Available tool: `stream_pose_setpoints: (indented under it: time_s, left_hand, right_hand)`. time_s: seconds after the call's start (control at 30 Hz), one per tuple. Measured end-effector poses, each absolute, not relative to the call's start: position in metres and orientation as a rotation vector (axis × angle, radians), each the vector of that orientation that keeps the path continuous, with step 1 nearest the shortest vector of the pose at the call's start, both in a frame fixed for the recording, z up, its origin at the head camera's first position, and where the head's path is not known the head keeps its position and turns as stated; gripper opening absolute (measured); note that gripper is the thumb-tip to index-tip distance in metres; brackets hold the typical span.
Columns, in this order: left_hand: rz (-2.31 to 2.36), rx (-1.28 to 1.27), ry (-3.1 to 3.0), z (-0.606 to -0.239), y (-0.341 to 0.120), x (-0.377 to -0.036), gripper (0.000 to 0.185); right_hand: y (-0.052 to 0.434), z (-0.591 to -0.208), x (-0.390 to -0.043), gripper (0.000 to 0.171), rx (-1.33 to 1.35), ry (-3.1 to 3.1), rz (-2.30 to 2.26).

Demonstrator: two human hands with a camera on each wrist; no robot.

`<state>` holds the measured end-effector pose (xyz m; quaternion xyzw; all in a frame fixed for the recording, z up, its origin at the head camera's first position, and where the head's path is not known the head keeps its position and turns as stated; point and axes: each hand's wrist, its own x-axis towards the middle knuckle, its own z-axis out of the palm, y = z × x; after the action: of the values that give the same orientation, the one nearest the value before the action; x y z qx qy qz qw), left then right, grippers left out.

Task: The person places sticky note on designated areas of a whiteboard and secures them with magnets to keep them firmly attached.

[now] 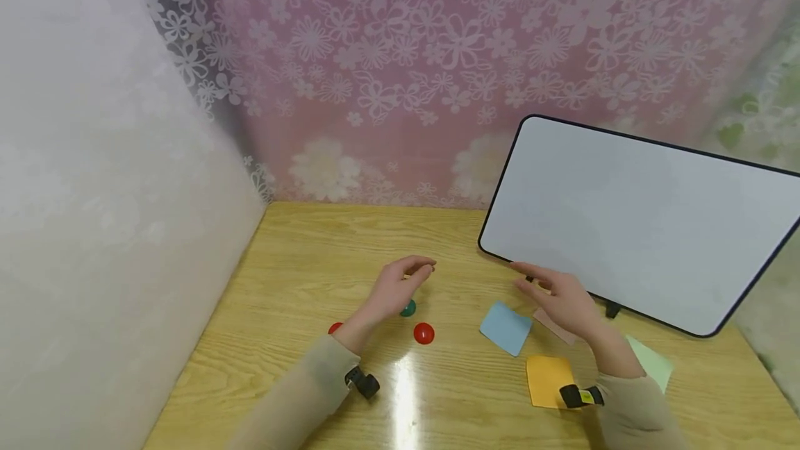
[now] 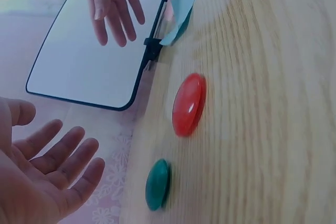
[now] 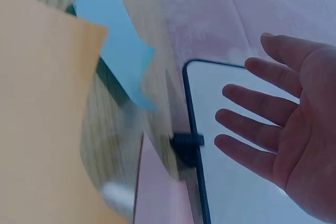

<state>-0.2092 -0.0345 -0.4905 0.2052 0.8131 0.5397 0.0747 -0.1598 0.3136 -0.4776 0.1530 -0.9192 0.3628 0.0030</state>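
Observation:
My left hand (image 1: 403,285) hovers over the wooden table (image 1: 300,276) with loosely spread fingers and an empty palm (image 2: 47,177). Just below it lies a green round magnet (image 1: 408,308) (image 2: 157,184), and a red magnet (image 1: 423,333) (image 2: 189,104) lies a little nearer to me. A second red magnet (image 1: 335,328) peeks out beside my left wrist. My right hand (image 1: 556,294) (image 3: 283,129) is held open and empty in front of the lower edge of a white board (image 1: 637,221) (image 2: 100,56). A pink note (image 1: 553,325) (image 3: 157,192) lies partly under it.
A blue sticky note (image 1: 506,327) (image 3: 118,51), an orange one (image 1: 548,380) (image 3: 42,129) and a pale green one (image 1: 653,363) lie near my right arm. The board leans on black feet (image 3: 186,145). Flowered curtain closes the back, and a white wall the left.

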Motion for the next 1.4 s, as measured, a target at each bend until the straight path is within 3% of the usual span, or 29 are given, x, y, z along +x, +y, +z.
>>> stream_pose_setpoints:
  time_s: [0.53, 1.13, 1.4]
  left_hand:
    - [1.795, 0.409, 2.347, -0.493, 0.004, -0.215, 0.034]
    - [2.061, 0.241, 2.084, -0.499, 0.028, -0.219, 0.035]
    - [2.091, 0.248, 2.038, -0.496, 0.033, -0.219, 0.042]
  right_hand:
    - [0.394, -0.457, -0.143, 0.054, 0.083, -2.879, 1.043]
    - [0.44, -0.443, -0.13, 0.059, -0.794, -2.401, 1.076]
    - [0.455, -0.438, -0.118, 0.062, -0.932, -2.28, 1.046]
